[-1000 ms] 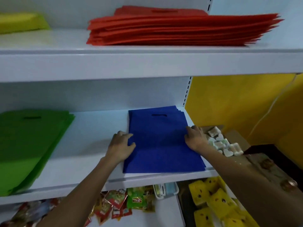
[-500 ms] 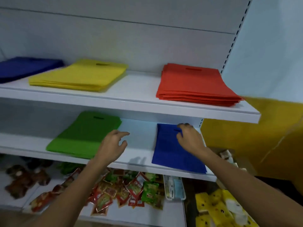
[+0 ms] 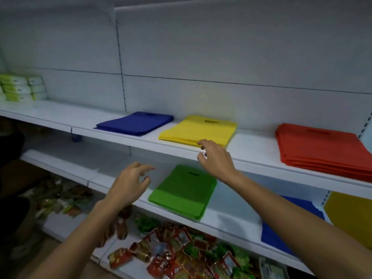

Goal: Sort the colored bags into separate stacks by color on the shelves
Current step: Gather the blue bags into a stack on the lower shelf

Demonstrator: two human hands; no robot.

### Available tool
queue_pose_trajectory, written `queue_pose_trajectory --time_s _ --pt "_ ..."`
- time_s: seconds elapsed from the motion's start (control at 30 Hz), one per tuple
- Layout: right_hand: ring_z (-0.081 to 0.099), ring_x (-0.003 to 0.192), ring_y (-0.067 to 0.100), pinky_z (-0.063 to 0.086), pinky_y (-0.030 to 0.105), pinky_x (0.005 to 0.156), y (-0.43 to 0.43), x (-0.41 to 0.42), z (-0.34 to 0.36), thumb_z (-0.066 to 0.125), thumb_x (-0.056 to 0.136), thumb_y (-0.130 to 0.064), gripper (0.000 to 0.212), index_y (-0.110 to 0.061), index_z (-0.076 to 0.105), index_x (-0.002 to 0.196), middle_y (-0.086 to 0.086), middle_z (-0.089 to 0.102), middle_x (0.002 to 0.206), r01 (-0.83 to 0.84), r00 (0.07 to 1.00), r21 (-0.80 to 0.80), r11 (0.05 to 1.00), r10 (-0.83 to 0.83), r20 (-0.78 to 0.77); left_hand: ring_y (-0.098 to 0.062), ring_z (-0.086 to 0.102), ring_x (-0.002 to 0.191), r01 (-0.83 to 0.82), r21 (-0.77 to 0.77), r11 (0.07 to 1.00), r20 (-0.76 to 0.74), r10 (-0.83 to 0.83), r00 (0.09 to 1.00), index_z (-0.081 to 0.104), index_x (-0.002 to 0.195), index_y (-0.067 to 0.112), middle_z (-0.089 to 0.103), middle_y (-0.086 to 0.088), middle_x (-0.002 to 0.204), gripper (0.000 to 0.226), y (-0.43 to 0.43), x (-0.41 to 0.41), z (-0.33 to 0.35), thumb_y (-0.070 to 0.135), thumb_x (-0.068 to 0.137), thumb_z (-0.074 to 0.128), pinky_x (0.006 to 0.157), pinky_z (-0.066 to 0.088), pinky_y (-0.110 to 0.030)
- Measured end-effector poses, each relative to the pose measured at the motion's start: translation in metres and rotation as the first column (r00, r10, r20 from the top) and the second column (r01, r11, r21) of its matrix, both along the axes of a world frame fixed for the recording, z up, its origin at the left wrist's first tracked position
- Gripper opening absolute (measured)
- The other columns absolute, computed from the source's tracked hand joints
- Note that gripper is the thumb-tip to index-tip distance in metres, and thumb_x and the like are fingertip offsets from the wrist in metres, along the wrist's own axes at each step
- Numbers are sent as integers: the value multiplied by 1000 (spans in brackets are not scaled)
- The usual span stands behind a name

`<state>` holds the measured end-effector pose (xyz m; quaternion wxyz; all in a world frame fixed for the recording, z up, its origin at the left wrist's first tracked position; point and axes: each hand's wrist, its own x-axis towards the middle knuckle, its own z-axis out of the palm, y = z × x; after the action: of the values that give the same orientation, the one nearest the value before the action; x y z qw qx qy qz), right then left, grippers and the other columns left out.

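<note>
Upper shelf (image 3: 251, 146) carries a blue stack (image 3: 133, 123), yellow stack (image 3: 201, 128) and red stack (image 3: 322, 148); lower shelf (image 3: 227, 218) holds a green stack (image 3: 185, 190). Right grip (image 3: 215, 158) hovers empty at the yellow stack's front edge; left grip (image 3: 130, 184) hangs empty, lower.

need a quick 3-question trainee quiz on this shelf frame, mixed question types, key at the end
1. Multiple choice: on the upper shelf, which stack lies between the upper blue stack and the red stack? A green, B yellow, C white.
2. True or false: the green stack lies on the upper shelf.
3. Short answer: which colour has a stack on both shelves?
Key: 1 B, the yellow stack. 2 False: the green stack is on the lower shelf. 3 Blue: the lower blue stack sits right of green.
</note>
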<state>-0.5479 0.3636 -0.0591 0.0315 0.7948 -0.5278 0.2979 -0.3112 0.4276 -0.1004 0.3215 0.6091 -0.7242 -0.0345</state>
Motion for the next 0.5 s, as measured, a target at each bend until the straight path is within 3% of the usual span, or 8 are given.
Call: queue_pose_trajectory --time_s 0.2,0.5 --pt "52 112 28 43 36 83 -58 108 26 44 89 -18 42 -16 45 132 6 54 126 93 996 4 996 -93 3 -7 51 88 25 -66 998 25 -23 999 61 118 21 51 6 98 33 -35 113 30 10 87 55 80 39 -21" --pt "54 108 32 47 38 81 -145 206 43 44 88 -15 37 -11 49 125 10 58 121 160 987 -16 987 -160 3 -8 53 85 -3 -122 993 17 5 1000 64 113 21 54 6 99 32 -135 232 63 8 85 56 77 39 -22"
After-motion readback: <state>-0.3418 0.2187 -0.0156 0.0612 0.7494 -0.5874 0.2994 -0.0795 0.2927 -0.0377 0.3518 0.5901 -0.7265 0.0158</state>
